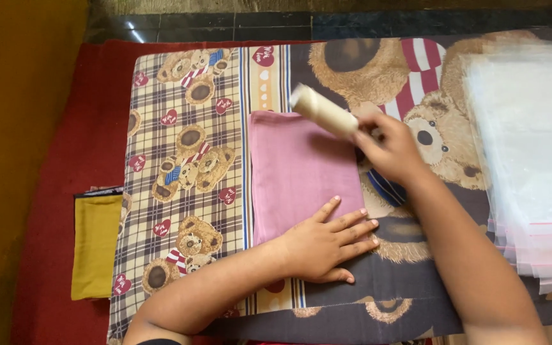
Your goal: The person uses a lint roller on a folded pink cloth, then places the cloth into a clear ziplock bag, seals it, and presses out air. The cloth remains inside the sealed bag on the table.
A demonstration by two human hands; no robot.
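Observation:
A folded pink cloth (295,166) lies flat on a bear-patterned blanket (186,160). My left hand (327,239) rests palm down on the cloth's near right corner, fingers spread. My right hand (391,150) is closed around a cream-coloured roller (321,110), which points up and left over the cloth's far edge. The roller looks blurred.
A stack of clear plastic bags (531,147) lies at the right. A folded mustard-yellow cloth (96,246) sits at the left on a red mat (65,166). Dark tiles (225,25) run along the far side.

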